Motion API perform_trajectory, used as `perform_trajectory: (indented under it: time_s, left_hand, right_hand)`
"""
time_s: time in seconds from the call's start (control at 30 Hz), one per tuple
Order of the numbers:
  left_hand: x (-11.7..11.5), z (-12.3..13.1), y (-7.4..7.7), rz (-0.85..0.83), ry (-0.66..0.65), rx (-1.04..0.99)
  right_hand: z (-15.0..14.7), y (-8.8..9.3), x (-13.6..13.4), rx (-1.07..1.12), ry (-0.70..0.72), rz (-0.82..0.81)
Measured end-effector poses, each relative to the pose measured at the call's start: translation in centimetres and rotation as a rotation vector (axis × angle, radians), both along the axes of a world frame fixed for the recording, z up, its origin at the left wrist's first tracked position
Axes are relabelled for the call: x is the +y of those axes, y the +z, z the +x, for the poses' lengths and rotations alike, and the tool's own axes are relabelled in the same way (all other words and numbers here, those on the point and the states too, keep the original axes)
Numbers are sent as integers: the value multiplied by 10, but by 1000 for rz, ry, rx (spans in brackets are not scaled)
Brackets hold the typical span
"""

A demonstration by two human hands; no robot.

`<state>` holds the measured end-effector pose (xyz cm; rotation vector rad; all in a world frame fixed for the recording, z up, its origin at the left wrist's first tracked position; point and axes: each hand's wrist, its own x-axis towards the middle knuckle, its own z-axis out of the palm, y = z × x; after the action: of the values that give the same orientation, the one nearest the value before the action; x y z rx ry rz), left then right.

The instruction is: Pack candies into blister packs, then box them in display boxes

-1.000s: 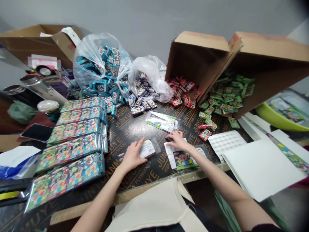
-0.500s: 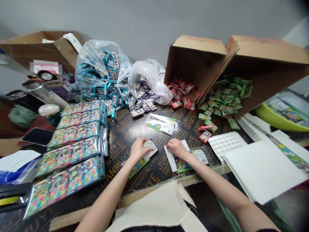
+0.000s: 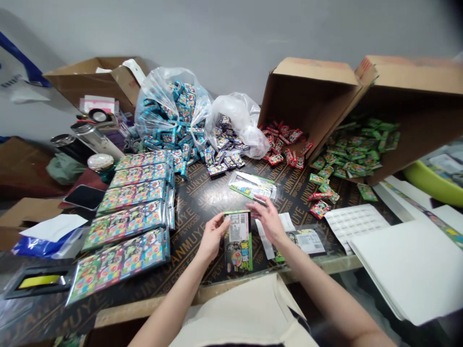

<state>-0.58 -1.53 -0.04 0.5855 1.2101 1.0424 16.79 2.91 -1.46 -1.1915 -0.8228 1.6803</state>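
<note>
A flat printed packet (image 3: pixel 238 248), black and green with a white label panel at its top, stands turned lengthwise toward me over the dark table. My left hand (image 3: pixel 213 236) pinches its upper left edge between thumb and fingers. Just off the upper right corner is my right hand (image 3: pixel 267 219), fingers spread, with nothing visible in it. Beneath that wrist lie white paper slips (image 3: pixel 265 238) and more printed packets (image 3: pixel 307 241). Farther back, a clear-sleeved packet (image 3: pixel 253 187) rests on the table.
Stacks of filled multicoloured packs (image 3: pixel 123 262) line the left. Behind are plastic bags of blue boxes (image 3: pixel 173 111) and purple boxes (image 3: pixel 224 140). Tipped cartons hold red boxes (image 3: pixel 282 137) and green boxes (image 3: pixel 356 147). White sheets (image 3: pixel 405 270) and a label sheet (image 3: pixel 356 221) lie right.
My left hand has turned the packet from slanted to lengthwise and brought it right. My right hand has lifted off the paper slips and opened beside the packet. The view has shifted left.
</note>
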Motion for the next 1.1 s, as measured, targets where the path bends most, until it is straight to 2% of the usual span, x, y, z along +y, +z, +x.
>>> perform_trajectory:
  time_s: [0.1, 0.23, 0.33, 0.43, 0.53, 0.67, 0.73, 0.87, 1.1]
  left_hand:
    - [-3, 2, 0, -87, 21, -107]
    - [3, -6, 3, -145, 26, -158]
    - [8, -12, 5, -182, 29, -131]
    - [13, -16, 7, -198, 7, -76]
    - [17, -19, 13, -110, -17, 68]
    - [18, -21, 25, 138, -113, 387]
    - [19, -23, 29, 168, -175, 452]
    - [23, -28, 30, 104, -241, 383]
    - [28, -30, 28, 60, -230, 323]
  right_hand:
    - [-18, 9, -4, 248, -5, -234]
    - [-19, 7, -7, 457, -22, -340]
    - [-18, 2, -6, 445, -7, -392]
    - [-22, 2, -3, 361, 67, -447]
    - [-28, 10, -2, 243, 45, -346]
    - [-29, 20, -9, 83, -1, -12]
    - [-26, 22, -12, 68, 35, 91]
    - [-20, 20, -12, 14, 87, 111]
    - [-20, 23, -6, -57, 131, 138]
